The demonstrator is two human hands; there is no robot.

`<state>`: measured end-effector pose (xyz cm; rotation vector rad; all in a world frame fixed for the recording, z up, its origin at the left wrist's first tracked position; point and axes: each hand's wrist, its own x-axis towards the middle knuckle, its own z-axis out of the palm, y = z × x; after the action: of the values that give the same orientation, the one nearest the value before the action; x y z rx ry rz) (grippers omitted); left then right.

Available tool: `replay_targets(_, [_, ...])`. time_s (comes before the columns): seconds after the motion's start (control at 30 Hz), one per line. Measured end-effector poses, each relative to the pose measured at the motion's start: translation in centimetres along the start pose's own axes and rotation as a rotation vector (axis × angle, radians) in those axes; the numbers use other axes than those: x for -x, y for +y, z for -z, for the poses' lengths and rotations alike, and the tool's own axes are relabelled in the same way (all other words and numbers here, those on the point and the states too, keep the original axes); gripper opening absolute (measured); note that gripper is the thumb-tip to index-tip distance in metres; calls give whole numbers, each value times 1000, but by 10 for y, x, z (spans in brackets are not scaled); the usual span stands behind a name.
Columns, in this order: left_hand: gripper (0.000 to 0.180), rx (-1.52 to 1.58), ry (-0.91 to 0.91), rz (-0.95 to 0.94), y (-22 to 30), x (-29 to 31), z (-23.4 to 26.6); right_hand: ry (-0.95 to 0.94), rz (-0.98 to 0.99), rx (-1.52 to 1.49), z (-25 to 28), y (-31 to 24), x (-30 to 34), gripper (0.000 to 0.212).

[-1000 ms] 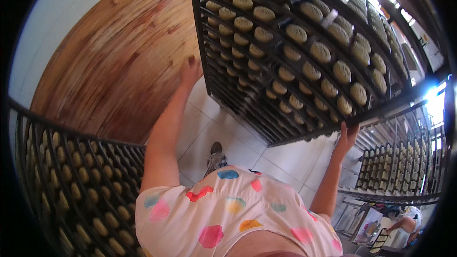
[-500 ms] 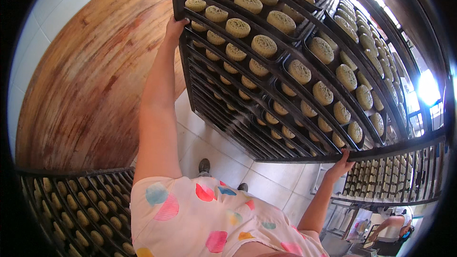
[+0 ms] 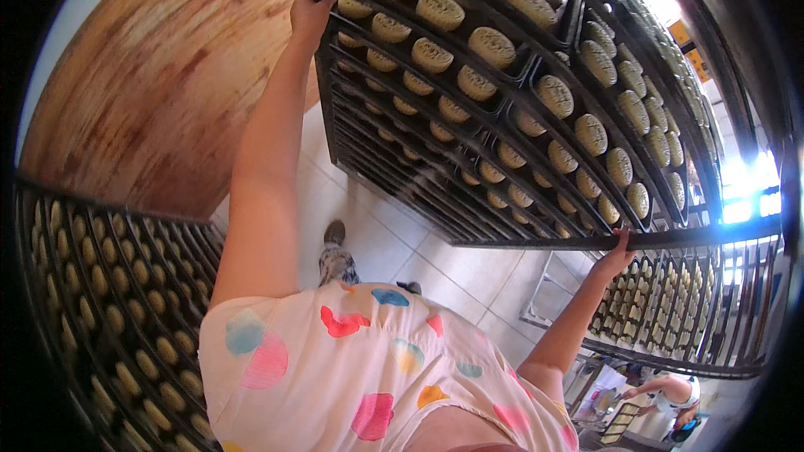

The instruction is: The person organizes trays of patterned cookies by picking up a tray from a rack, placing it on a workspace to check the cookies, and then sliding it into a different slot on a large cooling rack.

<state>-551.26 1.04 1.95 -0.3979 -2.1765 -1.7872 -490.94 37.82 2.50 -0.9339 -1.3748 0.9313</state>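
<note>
A tall dark metal bakery rack (image 3: 536, 243) fills the upper middle, its shelves loaded with black trays of round, pattern-stamped pastries (image 3: 492, 47). My left hand (image 3: 311, 13) is closed around the rack's left upright, high up, with that arm stretched far forward. On the other side, my right hand (image 3: 616, 256) grips the right upright, its fingers curled over the bar. The lower shelves seem to hold no trays.
A large wooden tabletop (image 3: 167, 75) lies to the left. Another loaded rack (image 3: 100, 285) stands near left, and a third (image 3: 653, 301) at the right. Beyond it a person (image 3: 674, 393) works near a tray. Pale tiles (image 3: 368, 209) cover the floor.
With both hands still on the rack, my view has shifted; the near-left rack shows more and the tabletop sits higher. My visible foot and leg have moved forward.
</note>
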Motion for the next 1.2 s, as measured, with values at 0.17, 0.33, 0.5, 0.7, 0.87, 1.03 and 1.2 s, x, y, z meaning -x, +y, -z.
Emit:
replay_targets(0.17, [28,-2,99,-124,14,55,67,-67,-37,-161,10,5,-26,21])
replay_targets(0.33, [39,-143,391,-324,24,110,83,-35,295,93,22,33,-60,18])
replay_targets(0.5, [37,-72,405,-292,23,123,73,143,102,-14,35,48,-71,14])
replay_targets(0.7, [36,-136,358,-252,4,98,54,219,-29,-82,44,35,-46,10])
replay_targets(0.87, [30,-77,218,-168,-3,68,23,54,313,271,53,36,-25,22])
replay_targets(1.03, [31,-151,147,-156,0,41,-7,110,245,472,47,19,1,28])
replay_targets(1.2, [37,-184,90,-46,-29,12,-31,143,278,839,26,-15,27,15])
